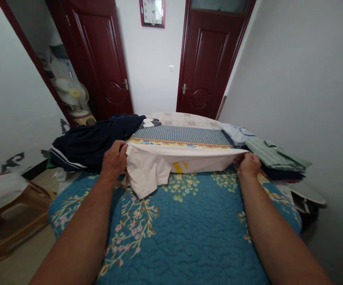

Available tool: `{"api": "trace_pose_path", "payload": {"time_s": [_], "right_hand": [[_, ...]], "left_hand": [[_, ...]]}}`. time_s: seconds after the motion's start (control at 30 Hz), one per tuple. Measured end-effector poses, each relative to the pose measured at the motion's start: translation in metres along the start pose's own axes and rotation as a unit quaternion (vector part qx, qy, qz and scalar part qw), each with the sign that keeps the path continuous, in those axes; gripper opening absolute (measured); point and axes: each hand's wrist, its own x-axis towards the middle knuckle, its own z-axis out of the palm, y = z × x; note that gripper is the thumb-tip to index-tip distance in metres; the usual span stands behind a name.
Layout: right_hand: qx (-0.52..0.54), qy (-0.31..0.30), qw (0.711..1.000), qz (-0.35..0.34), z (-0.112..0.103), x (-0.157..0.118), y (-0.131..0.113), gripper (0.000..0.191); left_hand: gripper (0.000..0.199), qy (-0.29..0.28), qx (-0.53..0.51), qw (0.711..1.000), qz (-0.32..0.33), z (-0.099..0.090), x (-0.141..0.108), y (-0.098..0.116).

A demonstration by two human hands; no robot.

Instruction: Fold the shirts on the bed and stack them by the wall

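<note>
A cream T-shirt (147,168) with a yellow print is stretched sideways between my two hands, above the blue floral quilted cover (195,229). My left hand (114,158) is closed on the shirt's left end, where a sleeve hangs down. At the far right end, my right hand (249,164) pinches the hem. The upper edge is pulled nearly straight, and the cloth droops below it in folds. The shirt's far side is hidden from me.
Dark navy clothes (97,138) lie heaped at the left. Folded clothes, with a green striped shirt (278,154) on top, are stacked at the right. A brown stool (19,213) stands left of the table, and a fan (73,93) is farther back.
</note>
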Motion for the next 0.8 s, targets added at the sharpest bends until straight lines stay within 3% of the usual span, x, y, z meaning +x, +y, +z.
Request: {"api": "trace_pose_path", "payload": {"time_s": [0.1,0.3,0.43,0.53,0.67,0.8], "right_hand": [[-0.047,-0.009,0.997,-0.055,0.001,-0.004,-0.006,0.02],[-0.102,-0.06,0.991,-0.069,0.004,-0.016,-0.018,0.016],[-0.071,-0.041,0.994,-0.069,0.005,-0.016,-0.018,0.015],[-0.04,-0.017,0.997,-0.064,0.004,-0.013,-0.015,0.017],[-0.026,-0.016,0.998,-0.062,0.002,-0.013,-0.015,0.018],[-0.015,-0.046,0.997,-0.056,0.001,-0.017,-0.018,0.025]], "left_hand": [[0.026,0.063,-0.027,0.997,-0.041,-0.003,0.003,0.001],[0.024,0.049,-0.118,0.98,-0.155,0.004,0.006,-0.008],[0.037,-0.004,-0.141,0.983,-0.114,0.007,0.004,-0.011],[0.046,-0.028,-0.088,0.994,-0.058,0.009,0.001,-0.01],[0.037,-0.003,-0.026,1.0,-0.016,0.007,-0.002,-0.005],[0.026,0.018,-0.01,0.999,-0.031,0.004,-0.002,-0.003]]}}
